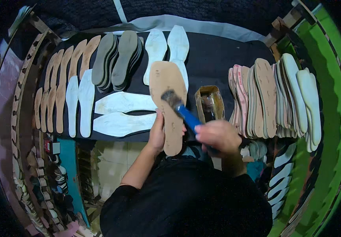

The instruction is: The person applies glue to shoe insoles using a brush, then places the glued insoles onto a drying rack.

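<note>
A tan insole point(165, 77) is held up over the near edge of the table, its wide end pointing away from me. My left hand point(157, 132) is closed around its narrower middle, with the thumb along the left edge and fingertips showing at the right. In my right hand point(218, 137) is a brush point(187, 114) with a blue handle. Its dark bristles lie against the insole's upper face, slightly blurred. An open box-shaped container point(198, 103), brown-stained with dark contents, stands just beyond my right hand.
White insoles point(125, 123) lie on the dark table point(214, 51) at left and centre. Grey insole stacks point(125, 55) and brown strip-like pieces point(59, 104) sit further left. Piles of tan, pink and white insoles point(264, 98) stand at right. Racks point(32, 59) flank the table.
</note>
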Motion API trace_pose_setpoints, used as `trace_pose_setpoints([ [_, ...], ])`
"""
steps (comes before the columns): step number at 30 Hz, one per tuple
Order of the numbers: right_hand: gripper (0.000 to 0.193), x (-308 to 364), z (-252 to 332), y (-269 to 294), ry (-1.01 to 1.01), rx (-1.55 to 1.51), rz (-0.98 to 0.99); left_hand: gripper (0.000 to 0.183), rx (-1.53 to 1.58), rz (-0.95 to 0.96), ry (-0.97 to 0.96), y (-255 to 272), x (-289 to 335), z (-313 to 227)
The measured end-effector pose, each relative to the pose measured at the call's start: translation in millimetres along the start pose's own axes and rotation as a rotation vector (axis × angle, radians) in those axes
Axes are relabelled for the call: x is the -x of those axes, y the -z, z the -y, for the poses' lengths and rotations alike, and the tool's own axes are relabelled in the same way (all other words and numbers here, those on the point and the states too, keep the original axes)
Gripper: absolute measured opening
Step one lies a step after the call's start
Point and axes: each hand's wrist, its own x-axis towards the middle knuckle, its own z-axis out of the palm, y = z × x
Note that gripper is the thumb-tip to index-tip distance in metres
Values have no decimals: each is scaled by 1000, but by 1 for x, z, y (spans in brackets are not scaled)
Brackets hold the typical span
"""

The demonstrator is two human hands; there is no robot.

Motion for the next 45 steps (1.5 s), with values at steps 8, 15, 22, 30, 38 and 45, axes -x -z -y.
trace_pose_setpoints([
  [8, 15, -6, -3, 11, 56, -7, 87, 71, -25, 29, -7, 16, 1, -4],
  [15, 18, -33, -22, 1, 75, 165, -212, 61, -103, 280, 36, 9, 4, 10],
  [22, 21, -9, 2, 6, 72, 133, -319, 59, -47, 257, 40, 13, 3, 12],
  [30, 23, -19, 3, 1, -8, 30, -63, 64, -73, 141, -37, 5, 0, 5],
  [38, 21, -27, -8, -1, 65, 22, -129, 63, -146, 83, -50, 2, 4, 4],
  [45, 16, -20, -5, 15, 31, -258, 114, 66, -95, 30, -37, 3, 3, 3],
])
